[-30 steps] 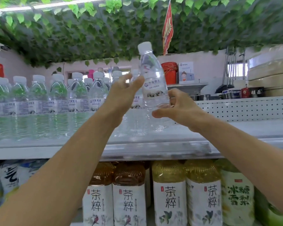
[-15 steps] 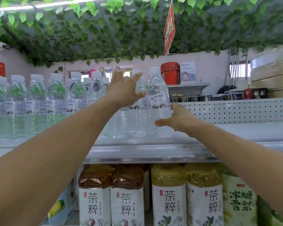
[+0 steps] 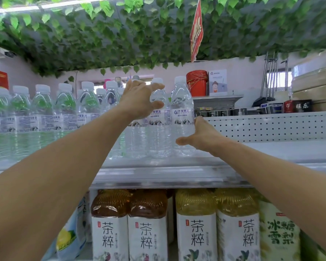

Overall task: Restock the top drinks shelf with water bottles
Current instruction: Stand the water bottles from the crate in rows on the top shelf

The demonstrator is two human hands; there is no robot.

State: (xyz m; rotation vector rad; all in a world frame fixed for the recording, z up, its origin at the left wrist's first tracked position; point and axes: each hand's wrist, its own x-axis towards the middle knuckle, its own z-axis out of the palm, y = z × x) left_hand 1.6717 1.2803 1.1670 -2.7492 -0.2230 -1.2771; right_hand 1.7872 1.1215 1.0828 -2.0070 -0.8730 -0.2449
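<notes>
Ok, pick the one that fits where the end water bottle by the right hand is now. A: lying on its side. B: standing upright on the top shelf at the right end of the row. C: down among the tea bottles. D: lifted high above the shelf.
B: the water bottle stands upright on the top shelf, last in the row, the right hand against its side.

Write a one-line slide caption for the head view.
Both hands, left and right, settle a water bottle upright on the top shelf.
</notes>
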